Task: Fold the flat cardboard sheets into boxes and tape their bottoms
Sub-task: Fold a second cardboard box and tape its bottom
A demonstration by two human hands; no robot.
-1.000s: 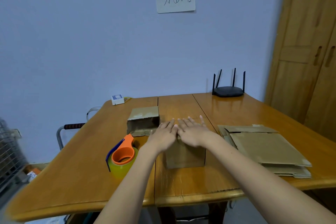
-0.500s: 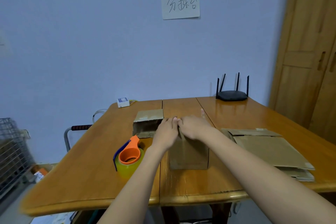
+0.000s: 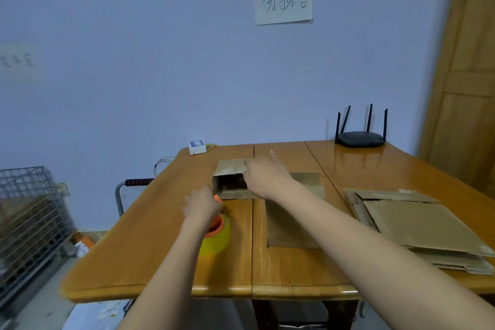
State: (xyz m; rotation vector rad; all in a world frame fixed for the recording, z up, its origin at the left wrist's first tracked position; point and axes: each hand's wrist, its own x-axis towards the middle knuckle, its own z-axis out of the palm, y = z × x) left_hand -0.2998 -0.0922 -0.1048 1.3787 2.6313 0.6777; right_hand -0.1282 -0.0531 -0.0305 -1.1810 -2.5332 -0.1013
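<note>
While the folded box stands mid-table under the right forearm, plain brown, near face upright and flaps on top, a second box lies on its side just beyond it to the far left, open mouth facing the camera, dark inside, one flap sticking up at the far edge. Flat cardboard sheets sit stacked at the right side of the table, edges slightly fanned, well apart from both boxes. Tape dispenser, orange core with a yellow roll, rests near-left of the open box. Left hand is on top of the dispenser's orange part, fingers curled down over it; whether the grip is fully closed, I cannot tell, blur. Right hand reaches across the standing box, fingers bent and loosely closed at the right edge of the open box's top flap, touching it; index finger sticks up. Both arms are extended forward, right forearm crossing diagonally over the standing box. Router stands at the far right edge.
</note>
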